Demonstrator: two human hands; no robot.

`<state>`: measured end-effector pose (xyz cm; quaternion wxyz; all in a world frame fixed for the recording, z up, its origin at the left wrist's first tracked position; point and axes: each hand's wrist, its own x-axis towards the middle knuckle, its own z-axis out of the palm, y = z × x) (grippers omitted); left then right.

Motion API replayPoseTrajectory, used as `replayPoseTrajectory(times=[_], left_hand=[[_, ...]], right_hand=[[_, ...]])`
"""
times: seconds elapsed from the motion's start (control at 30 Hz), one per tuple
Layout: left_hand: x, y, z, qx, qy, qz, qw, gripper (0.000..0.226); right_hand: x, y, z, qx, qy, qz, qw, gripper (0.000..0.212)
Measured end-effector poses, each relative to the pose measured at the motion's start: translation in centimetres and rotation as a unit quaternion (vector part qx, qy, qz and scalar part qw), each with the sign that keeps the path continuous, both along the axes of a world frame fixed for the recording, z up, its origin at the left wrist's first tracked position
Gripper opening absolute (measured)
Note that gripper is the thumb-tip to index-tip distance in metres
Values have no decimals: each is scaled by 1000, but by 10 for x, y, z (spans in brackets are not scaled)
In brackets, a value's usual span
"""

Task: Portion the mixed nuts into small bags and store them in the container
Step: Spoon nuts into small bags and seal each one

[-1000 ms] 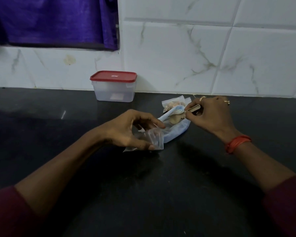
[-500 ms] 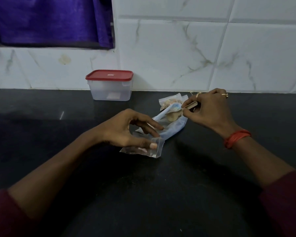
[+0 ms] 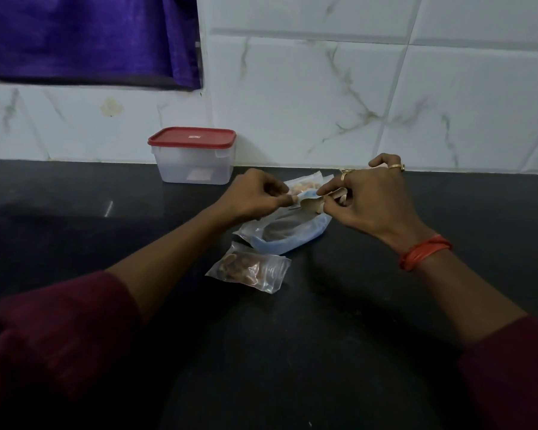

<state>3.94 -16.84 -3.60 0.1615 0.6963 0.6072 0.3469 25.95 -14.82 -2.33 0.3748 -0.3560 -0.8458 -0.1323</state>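
**One portion down, both grips on the big bag**

At the left, against the tiled wall, the red-lidded container [image 3: 196, 156] stood shut on the dark worktop [image 3: 75, 212]. We could make out no bag through its cloudy wall. Nearer to us lay the small bag of nuts [image 3: 249, 270], flat on the worktop with nothing touching it. Half a second earlier our left grip had been pinching that bag; it had since let go and moved up and away.

The left grip [image 3: 255, 197] now pinched, thumb against forefinger, what looked like the mouth of the large blue-tinted bag [image 3: 292, 237], which lay just behind the small one. Farther back, partly hidden by the hands, sat another clear bag of pale nuts [image 3: 305, 185]. The right grip [image 3: 373, 197] pinched the same mouth from the other side. Something pale sat under its curled fingers, but we could not tell what.

We judged that one portion was measured out, though we could not see whether its seal was pressed closed. With both grips on the large bag, the work seemed to turn to opening or closing it. Storing had not begun, since the lid was still on.
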Motion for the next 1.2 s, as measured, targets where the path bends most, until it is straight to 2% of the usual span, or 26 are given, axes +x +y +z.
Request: replayPoseTrajectory(times=[0.13, 0.2, 0.27, 0.37, 0.5, 0.7, 1.03, 1.2], left_hand=[[22, 24, -2, -6, 95, 27, 995, 45], [28, 29, -5, 5, 139, 54, 989, 42], [29, 29, -8, 17, 147, 75, 986, 36], [29, 26, -12, 39, 119, 104, 987, 31], [22, 18, -15, 75, 95, 153, 981, 28], [17, 7, -20, 152, 46, 203, 966, 34], [15, -7, -18, 283, -30, 204, 937, 37], [14, -8, -18, 294, -72, 186, 935, 57]], right_hand=[[2, 0, 2, 11, -27, -13, 999, 25], [4, 1, 2, 13, -24, -13, 1000, 22], [4, 1, 1, 17, -20, -10, 1000, 20], [4, 0, 2, 30, -1, -2, 1000, 22], [1, -1, -1, 101, -23, 4, 995, 15], [-5, -2, -4, 193, -10, 40, 980, 13], [-9, -4, -5, 294, -16, 92, 951, 14], [-10, -4, -5, 305, -23, 103, 947, 13]])
